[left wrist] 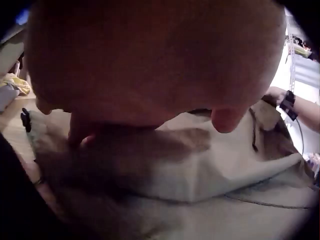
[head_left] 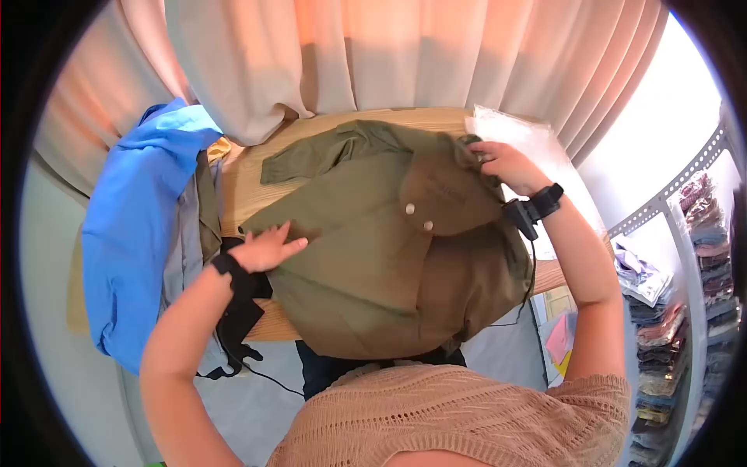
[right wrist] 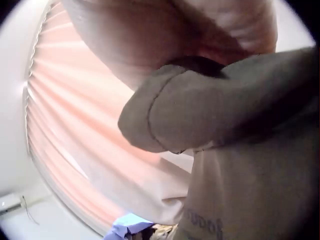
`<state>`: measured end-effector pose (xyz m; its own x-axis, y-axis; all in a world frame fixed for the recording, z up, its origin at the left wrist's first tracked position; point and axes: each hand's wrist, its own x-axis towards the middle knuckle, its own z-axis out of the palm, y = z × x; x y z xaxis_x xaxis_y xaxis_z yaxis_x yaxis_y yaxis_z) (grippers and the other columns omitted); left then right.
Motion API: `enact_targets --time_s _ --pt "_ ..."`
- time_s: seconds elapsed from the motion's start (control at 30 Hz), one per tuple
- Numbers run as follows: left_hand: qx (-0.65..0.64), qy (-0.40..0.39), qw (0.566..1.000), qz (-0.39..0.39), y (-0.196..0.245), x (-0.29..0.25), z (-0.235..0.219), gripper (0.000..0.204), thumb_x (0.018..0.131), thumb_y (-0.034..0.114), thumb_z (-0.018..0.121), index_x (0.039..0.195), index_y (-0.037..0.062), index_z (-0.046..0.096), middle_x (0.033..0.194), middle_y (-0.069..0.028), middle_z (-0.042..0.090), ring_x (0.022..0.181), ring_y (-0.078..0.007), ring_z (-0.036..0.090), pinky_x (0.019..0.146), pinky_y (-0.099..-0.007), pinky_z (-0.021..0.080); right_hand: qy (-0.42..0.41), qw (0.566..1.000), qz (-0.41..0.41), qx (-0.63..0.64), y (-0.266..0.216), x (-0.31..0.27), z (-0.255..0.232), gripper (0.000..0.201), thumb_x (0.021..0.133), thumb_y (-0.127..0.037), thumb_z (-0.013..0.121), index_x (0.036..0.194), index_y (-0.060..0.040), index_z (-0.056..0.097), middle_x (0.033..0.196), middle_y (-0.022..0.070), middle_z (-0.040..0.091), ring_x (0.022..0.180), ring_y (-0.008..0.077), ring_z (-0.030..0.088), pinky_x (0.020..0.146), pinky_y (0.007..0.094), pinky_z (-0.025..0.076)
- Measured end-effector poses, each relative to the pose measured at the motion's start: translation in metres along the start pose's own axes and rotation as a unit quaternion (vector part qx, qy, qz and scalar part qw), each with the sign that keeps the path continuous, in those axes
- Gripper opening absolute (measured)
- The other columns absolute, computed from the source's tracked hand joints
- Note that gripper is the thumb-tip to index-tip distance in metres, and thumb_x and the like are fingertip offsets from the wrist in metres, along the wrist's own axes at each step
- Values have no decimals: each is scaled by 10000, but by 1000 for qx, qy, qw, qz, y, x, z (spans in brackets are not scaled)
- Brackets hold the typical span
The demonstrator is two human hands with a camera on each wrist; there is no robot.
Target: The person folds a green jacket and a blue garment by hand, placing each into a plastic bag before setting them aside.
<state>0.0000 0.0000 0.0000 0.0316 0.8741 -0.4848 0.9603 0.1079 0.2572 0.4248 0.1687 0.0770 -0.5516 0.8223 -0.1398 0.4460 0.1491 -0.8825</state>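
An olive-green jacket (head_left: pixel 350 233) lies spread over the wooden table, with one sleeve (head_left: pixel 307 159) stretched toward the back left. On its right part is a darker brownish flap (head_left: pixel 451 191) with two pale snap buttons. My left hand (head_left: pixel 263 251) rests on the jacket's left edge, fingers spread and thumb out. At the upper right, my right hand (head_left: pixel 510 167) grips a bunched part of the jacket. In the right wrist view a rolled, stitched fold (right wrist: pixel 170 110) of the fabric rises under the hand, and its fingertips are hidden.
A blue garment (head_left: pixel 140 233) and grey cloth hang over the table's left end. Clear plastic packaging (head_left: pixel 513 128) lies at the back right. Curtains (head_left: pixel 405 62) hang behind the table (head_left: pixel 241 183). Shelves at right hold stacked bagged clothes (head_left: pixel 661 335). Thin cables trail from both wrists.
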Motion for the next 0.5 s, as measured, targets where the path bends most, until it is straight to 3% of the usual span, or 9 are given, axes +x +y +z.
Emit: enact_targets --time_s 0.03,0.07,0.17,0.2,0.23,0.3,0.37,0.43,0.5 --pt "34 -23 999 -24 -2 9 -7 986 824 745 280 1449 0 116 1468 -269 190 1393 -356 129 1095 -552 66 1 994 -11 111 3 -1 -8 535 747 73 462 1280 61 436 1154 126 571 1062 167 544 905 276 445" --pt "11 -14 999 -32 -4 20 -12 1038 776 746 401 1451 10 119 1473 -266 175 1389 -367 132 1096 -554 69 9 985 2 172 7 -3 -13 523 749 82 445 1271 82 430 1133 121 581 996 158 571 879 279 457" --pt "124 1 992 -15 -8 44 -23 1091 699 696 563 1459 46 128 1487 -246 155 1388 -379 126 1100 -552 63 71 974 19 216 45 -4 -27 527 757 67 465 1283 69 426 1121 124 588 951 154 584 843 269 469" --pt "113 7 993 -25 -9 51 -21 1131 619 579 706 1467 94 138 1511 -199 122 1392 -386 102 1102 -552 73 104 988 85 78 57 -9 -30 535 766 52 484 1297 49 420 1113 138 591 946 162 588 821 262 475" --pt "121 8 992 -15 -18 63 -22 1131 619 579 706 1467 94 138 1511 -199 122 1392 -386 102 1102 -552 73 144 983 102 40 62 -13 -23 549 776 24 511 1317 6 417 1115 151 587 952 176 581 804 265 477" --pt "57 21 998 -23 -35 86 -22 1130 600 490 762 1470 123 142 1527 -161 89 1398 -379 76 1098 -557 106 210 965 8 -154 95 -11 -30 549 765 -41 558 1301 -17 439 1140 207 561 1048 275 548 840 363 481" --pt "46 15 998 -38 -44 99 -21 1138 587 438 789 1471 130 141 1535 -137 63 1401 -377 57 1093 -565 127 268 888 -46 -372 119 -7 -37 577 754 -96 607 1300 -38 432 1138 230 541 1080 363 524 864 423 471" --pt "19 10 998 -52 -43 96 -28 1126 587 368 809 1470 133 151 1536 -124 59 1398 -385 47 1115 -511 140 219 866 103 -437 101 -11 -23 795 727 -268 685 1393 -99 284 1254 259 431 1146 478 434 907 522 436" --pt "-8 11 998 -54 -45 94 -34 1114 588 316 818 1468 138 158 1536 -122 58 1397 -387 42 1127 -476 143 184 843 181 -471 96 -5 -12 836 751 -316 671 1428 -133 217 1328 267 359 1218 476 380 907 583 410"
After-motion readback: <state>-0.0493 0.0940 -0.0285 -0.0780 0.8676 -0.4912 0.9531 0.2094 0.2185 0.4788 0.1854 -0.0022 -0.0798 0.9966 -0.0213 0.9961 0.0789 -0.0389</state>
